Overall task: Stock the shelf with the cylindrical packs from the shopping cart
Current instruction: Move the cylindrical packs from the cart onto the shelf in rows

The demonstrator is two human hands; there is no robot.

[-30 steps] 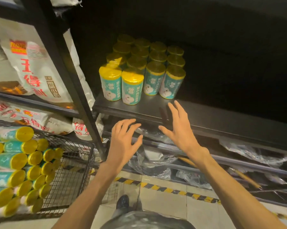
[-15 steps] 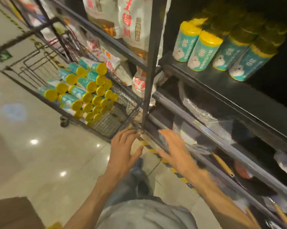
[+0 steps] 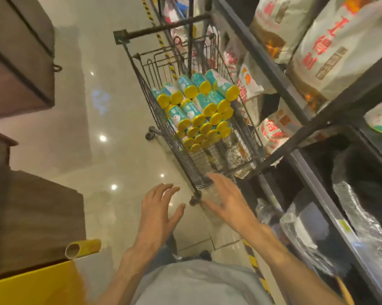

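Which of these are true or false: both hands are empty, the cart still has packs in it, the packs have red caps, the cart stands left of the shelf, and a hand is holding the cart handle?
1. Both hands, left hand and right hand, are empty. True: the fingers are spread and hold nothing.
2. The cart has packs in it. True: many lie stacked on their sides.
3. The packs have red caps. False: the caps are yellow, the bodies teal.
4. The cart stands left of the shelf in this view. True.
5. A hand holds the cart handle. False: the handle is at the far end, and both hands are at the near end.
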